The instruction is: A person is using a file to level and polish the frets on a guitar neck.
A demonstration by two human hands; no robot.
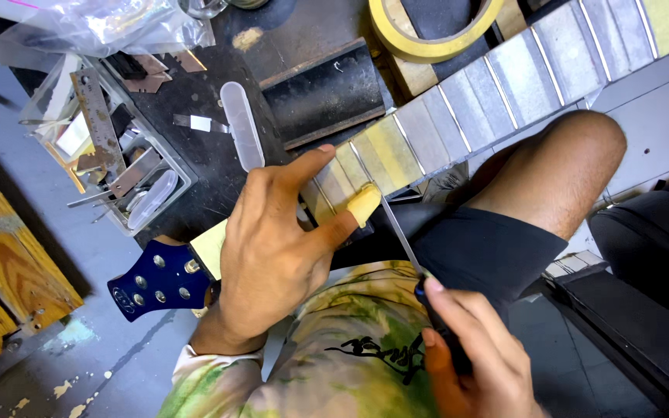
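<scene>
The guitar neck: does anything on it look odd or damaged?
Nothing looks damaged. The guitar neck carries no strings, and yellowish tape covers the wood between frets. The left hand has a taped thumb; the right hand holds a thin file.

The left hand [272, 248] lies flat over a guitar neck [458, 116] near its blue headstock [158, 285], the thumb — wrapped in yellowish tape — pressed against the edge of the fretboard, whose spaces between frets are masked with tape. The right hand [466, 356] grips the dark handle of a thin metal file [398, 228], its tip seemingly touching a fret just beside that thumb. Behind the neck lie a dark block [327, 93], a roll of yellow tape [427, 35] and a tray of metal tools [118, 162].
</scene>
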